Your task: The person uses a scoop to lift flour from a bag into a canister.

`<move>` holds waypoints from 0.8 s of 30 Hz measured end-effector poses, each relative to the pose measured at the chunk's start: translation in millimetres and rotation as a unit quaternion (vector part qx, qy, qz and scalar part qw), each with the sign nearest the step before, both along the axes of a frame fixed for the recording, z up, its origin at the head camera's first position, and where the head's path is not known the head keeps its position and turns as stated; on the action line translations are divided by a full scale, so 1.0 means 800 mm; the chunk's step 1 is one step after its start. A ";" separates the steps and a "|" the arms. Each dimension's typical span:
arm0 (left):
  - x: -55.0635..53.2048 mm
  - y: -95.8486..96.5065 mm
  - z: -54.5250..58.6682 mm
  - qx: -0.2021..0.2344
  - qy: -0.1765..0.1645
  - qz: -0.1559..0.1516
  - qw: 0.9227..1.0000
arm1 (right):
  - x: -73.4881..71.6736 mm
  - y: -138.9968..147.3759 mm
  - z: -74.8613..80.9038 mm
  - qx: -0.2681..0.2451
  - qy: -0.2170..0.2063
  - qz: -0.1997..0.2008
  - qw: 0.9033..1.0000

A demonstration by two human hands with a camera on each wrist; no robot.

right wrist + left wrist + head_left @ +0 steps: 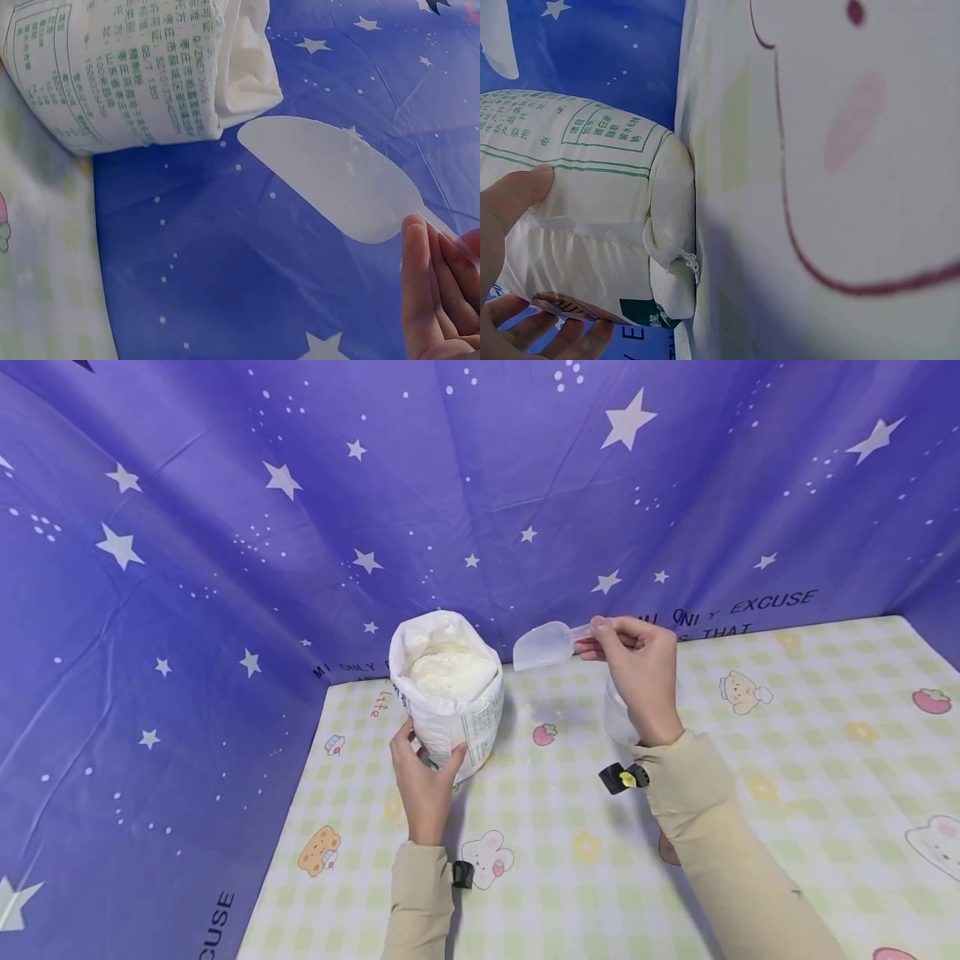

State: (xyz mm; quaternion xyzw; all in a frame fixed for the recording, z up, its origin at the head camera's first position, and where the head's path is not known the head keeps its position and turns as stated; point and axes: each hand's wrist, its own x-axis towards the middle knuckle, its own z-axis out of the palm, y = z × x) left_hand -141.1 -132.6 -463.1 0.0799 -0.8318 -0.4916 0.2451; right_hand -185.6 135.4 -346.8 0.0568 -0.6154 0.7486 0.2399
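An open white bag of flour (480, 727) stands upright on the table, its rim spread and pale powder (450, 670) showing inside. My left hand (427, 785) grips the bag low on its near side, thumb on the right and fingers on the left. In the left wrist view the thumb presses on the printed side of the bag (592, 187). My right hand (641, 664) pinches the handle of a translucent plastic scoop (543, 646). The scoop is held in the air to the right of the bag, apart from it in the head view. Only faint specks show on the scoop (322, 172).
A clear container (617, 717) stands on the table, partly hidden by my right hand. Traces of white powder lie between it and the bag. A checked cloth (555, 902) covers the table, and a blue starry curtain (465, 485) hangs behind and at the left.
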 end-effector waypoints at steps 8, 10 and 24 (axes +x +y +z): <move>-0.001 -0.002 -0.001 0.002 -0.002 0.001 1.000 | -0.008 -0.020 -0.006 -0.009 0.013 -0.001 1.000; -0.001 -0.001 -0.001 0.000 -0.002 0.002 1.000 | -0.009 -0.024 -0.007 -0.010 0.009 0.000 1.000; -0.001 -0.001 -0.002 -0.001 0.008 0.002 1.000 | -0.016 -0.049 -0.011 0.014 -0.006 0.010 1.000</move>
